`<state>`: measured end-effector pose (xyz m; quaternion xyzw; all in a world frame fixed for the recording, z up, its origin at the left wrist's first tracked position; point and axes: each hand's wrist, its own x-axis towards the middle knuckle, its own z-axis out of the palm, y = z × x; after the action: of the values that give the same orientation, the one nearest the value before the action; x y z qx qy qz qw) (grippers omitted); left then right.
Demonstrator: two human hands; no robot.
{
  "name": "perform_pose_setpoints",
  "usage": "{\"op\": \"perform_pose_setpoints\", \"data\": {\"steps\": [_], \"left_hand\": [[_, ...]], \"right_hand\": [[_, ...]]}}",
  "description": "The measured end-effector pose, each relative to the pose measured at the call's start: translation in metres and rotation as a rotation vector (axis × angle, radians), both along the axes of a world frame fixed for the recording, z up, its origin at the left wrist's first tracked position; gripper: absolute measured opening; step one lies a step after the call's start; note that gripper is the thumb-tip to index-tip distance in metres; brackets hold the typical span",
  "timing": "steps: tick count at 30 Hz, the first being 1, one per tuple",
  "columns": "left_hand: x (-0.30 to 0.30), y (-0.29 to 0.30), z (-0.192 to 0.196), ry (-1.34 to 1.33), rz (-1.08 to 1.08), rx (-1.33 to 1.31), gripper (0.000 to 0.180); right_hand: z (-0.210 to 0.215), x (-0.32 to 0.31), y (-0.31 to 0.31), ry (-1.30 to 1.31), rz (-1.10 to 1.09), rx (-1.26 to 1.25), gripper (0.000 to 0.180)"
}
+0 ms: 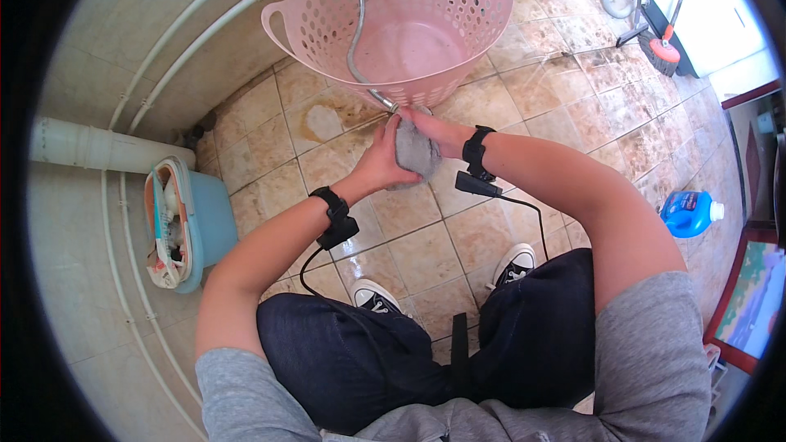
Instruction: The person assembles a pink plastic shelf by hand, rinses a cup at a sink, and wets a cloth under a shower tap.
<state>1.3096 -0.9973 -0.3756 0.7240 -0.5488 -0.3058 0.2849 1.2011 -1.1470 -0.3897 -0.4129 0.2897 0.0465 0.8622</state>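
Observation:
Out in front of me, both hands meet around a bunched grey cloth (416, 150). My left hand (382, 155) grips its left side, with the thumb under the lower part. At the upper right of the cloth, my right hand (438, 133) is closed on it, its fingertips partly hidden. A silvery flexible hose (359, 29) hangs down across the pink laundry basket (327, 41), and its metal end reaches the fingers at the top of the cloth. Which fingers touch that end, I cannot tell. The perforated basket stands just beyond my hands.
A light blue bin (214, 217) with packages in it stands by the left wall, below a thick white pipe (98, 146). To the right, a blue bottle (686, 214) is on the tiled floor (479, 237). A red-headed brush (661, 53) leans at the far right.

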Motion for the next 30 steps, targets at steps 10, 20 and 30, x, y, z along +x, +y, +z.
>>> {"op": "perform_pose_setpoints", "data": {"steps": [10, 20, 30], "left_hand": [[0.013, -0.019, 0.011, 0.386, -0.006, -0.083, 0.091], [0.001, -0.023, 0.005, 0.591, 0.195, 0.195, 0.093], [-0.001, -0.022, -0.009, 0.695, 0.449, -0.129, 0.056]], "right_hand": [[0.031, -0.060, -0.032, 0.080, 0.364, 0.057, 0.068], [0.007, -0.059, -0.015, -0.149, 0.248, -0.213, 0.066], [0.038, -0.054, -0.003, -0.016, 0.106, -0.082, 0.070]]}}
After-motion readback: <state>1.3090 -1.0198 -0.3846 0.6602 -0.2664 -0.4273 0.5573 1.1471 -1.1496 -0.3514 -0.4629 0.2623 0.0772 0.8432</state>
